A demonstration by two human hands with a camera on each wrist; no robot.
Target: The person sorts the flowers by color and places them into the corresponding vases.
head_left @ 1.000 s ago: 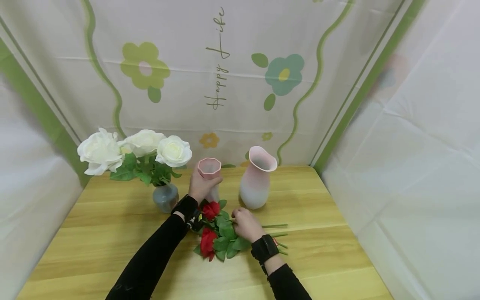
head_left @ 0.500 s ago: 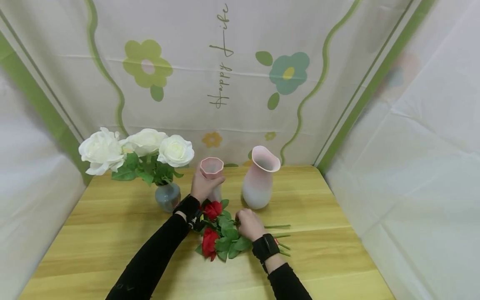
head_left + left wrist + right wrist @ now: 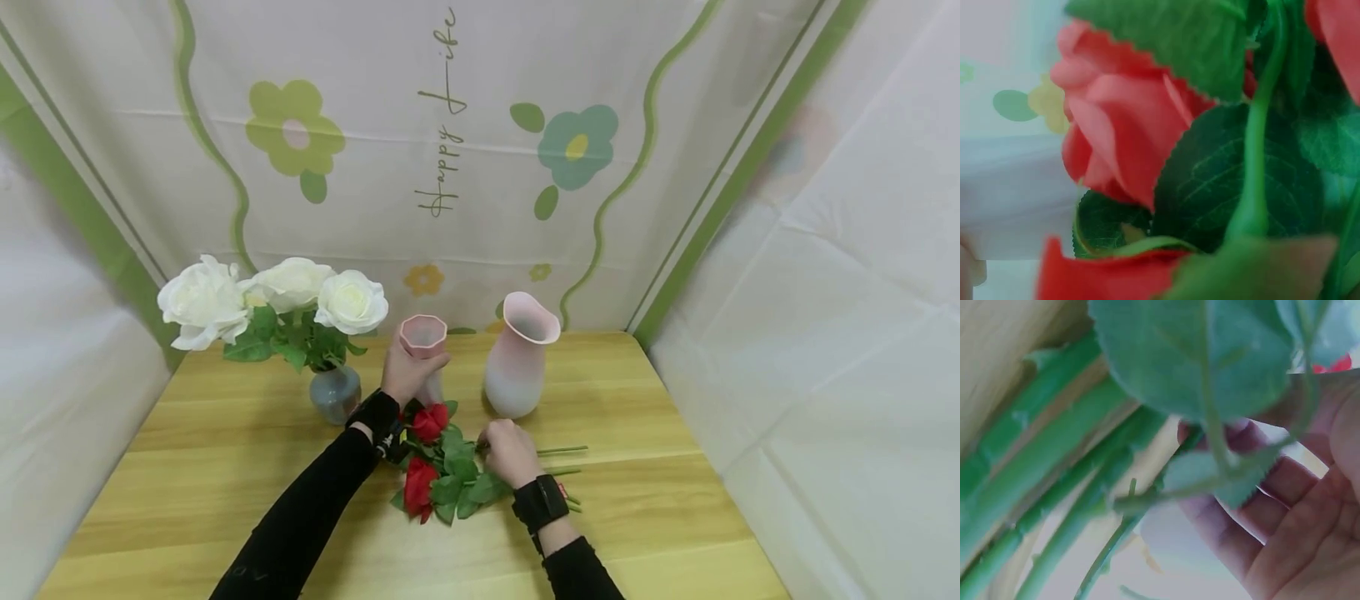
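Note:
My left hand (image 3: 405, 371) holds a small pink-and-white vase (image 3: 426, 350) with an angular rim, fingers and thumb round its upper part. In front of it lie several red roses (image 3: 418, 486), leafy stems pointing right. My right hand (image 3: 512, 452) pinches the stem of the farthest red rose (image 3: 431, 423) just behind its leaves. Red petals (image 3: 1119, 125) and dark leaves (image 3: 1235, 156) fill most of the left wrist view. In the right wrist view, curled fingers (image 3: 1279, 494) lie behind a leaf (image 3: 1179, 369), beside several green stems (image 3: 1041, 444); the fingertips are partly hidden.
A taller pink-and-white vase (image 3: 513, 375) with a wavy rim stands right of the held one. At the left, a grey-blue vase (image 3: 335, 396) bears white roses (image 3: 352, 302). A printed cloth (image 3: 480, 233) hangs behind the wooden table (image 3: 660, 517).
My right hand has moved slightly to the right, and the farthest rose has slid a little right with it. The left hand keeps its hold on the vase. The head view shifted slightly earlier.

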